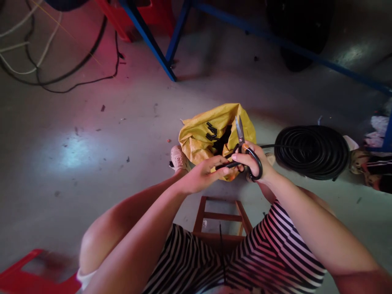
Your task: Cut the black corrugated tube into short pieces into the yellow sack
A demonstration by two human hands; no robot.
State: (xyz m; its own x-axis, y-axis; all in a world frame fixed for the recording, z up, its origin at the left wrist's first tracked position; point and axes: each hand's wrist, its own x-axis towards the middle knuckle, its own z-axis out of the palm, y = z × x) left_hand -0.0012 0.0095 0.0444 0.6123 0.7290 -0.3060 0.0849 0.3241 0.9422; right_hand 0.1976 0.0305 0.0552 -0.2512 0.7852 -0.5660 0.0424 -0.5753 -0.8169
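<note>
Nearest: striped garment (281, 245) over the lap, legs spread, low wooden frame (223, 217) on the floor between them. Red plastic piece (21, 271) at lower left.

Black tube (227, 165) is in the left grip (199, 175), pinched between thumb and fingers, just over the near edge of the bag. Its far end meets the right fingertips; overlap there hides the exact contact.

Right grip (261, 152) is wrapped round the black-handled scissors (240, 130), blades pointing forward and up, tips slightly parted, clear of the tube.

Pose: both forearms reach forward and converge in front of the knees. Left hand is palm-in, fingers toward the right; right thumb points left, and the hands almost meet.

Below and beyond: yellow bag (228, 111), mouth up, short black pieces (211, 131) inside. Light shoe (180, 159) just left of it. Black hose coil (309, 161) lies right, one strand running toward the right hand.

Far: blue metal frame (150, 43), red stool (118, 20) behind it, loose cables (85, 83) at far left.
</note>
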